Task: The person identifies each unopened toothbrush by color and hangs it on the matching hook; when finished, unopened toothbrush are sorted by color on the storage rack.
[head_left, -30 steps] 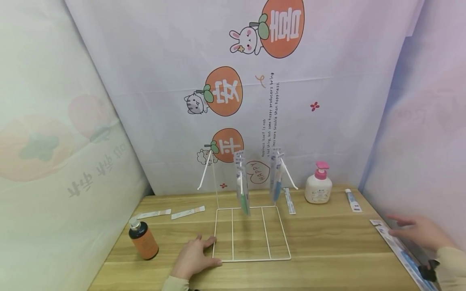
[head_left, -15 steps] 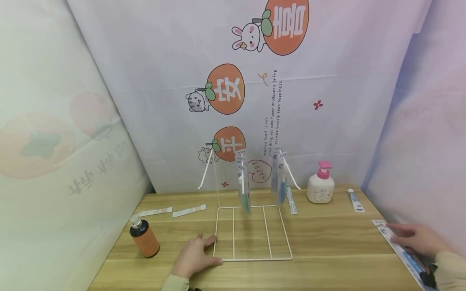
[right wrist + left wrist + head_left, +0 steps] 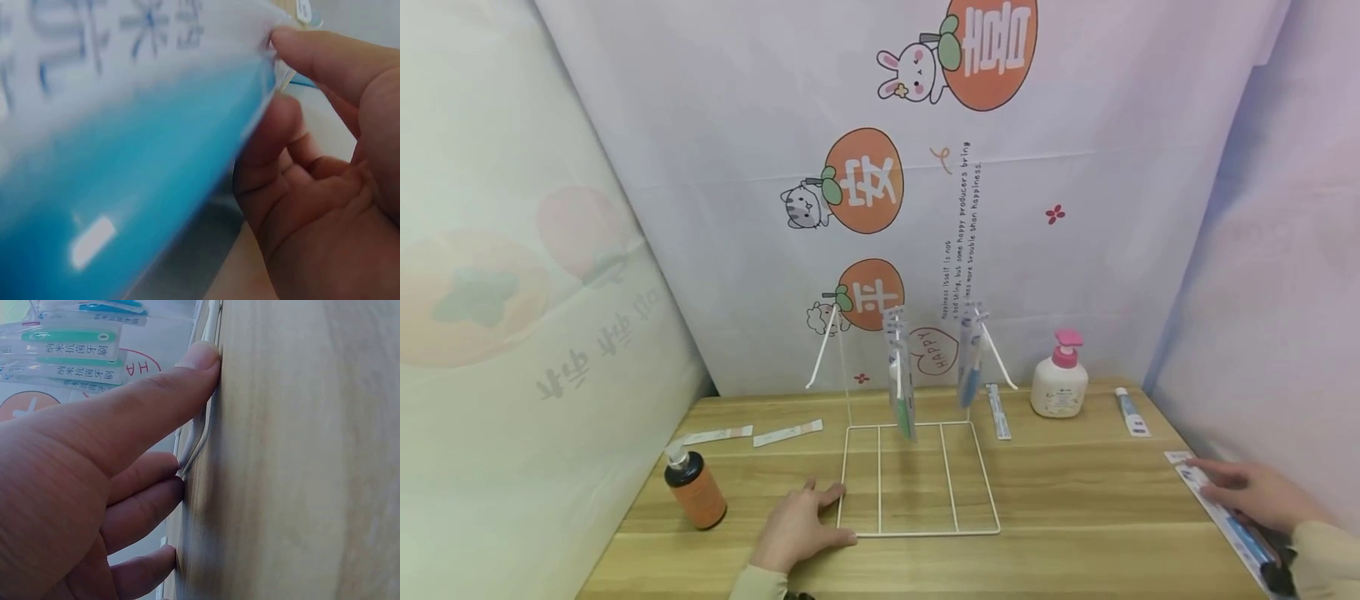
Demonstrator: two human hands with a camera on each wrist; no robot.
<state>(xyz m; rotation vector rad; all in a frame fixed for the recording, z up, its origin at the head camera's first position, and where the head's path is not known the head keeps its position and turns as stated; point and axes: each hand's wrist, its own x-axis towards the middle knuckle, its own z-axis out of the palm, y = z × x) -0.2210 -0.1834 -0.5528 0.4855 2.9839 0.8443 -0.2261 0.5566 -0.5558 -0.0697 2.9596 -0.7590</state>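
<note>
A white wire rack [image 3: 880,483] stands mid-table. My left hand [image 3: 797,529] rests at its front left corner, the thumb [image 3: 199,357] pressing the wire and the loosely bent fingers reaching down beside it. On the rack's hooks hang clear-packed toothbrushes, green-handled ones [image 3: 904,408] in the middle and blue ones [image 3: 972,371] on the right. At the table's right side, my right hand [image 3: 1262,496] pinches the edge of a packaged blue toothbrush [image 3: 156,162] between thumb and index finger. In the head view the hand covers part of this package.
An orange-labelled pump bottle [image 3: 696,492] stands left, with two slim white packets [image 3: 788,432] behind it. At the back right are a pink-topped pump bottle [image 3: 1058,387], a small tube [image 3: 1131,412] and a narrow packet [image 3: 997,412]. Cloth walls [image 3: 737,267] enclose the table.
My right hand has come down onto the package at the right, its spread fingers closing on the edge near the far end. My left hand stays at the rack corner.
</note>
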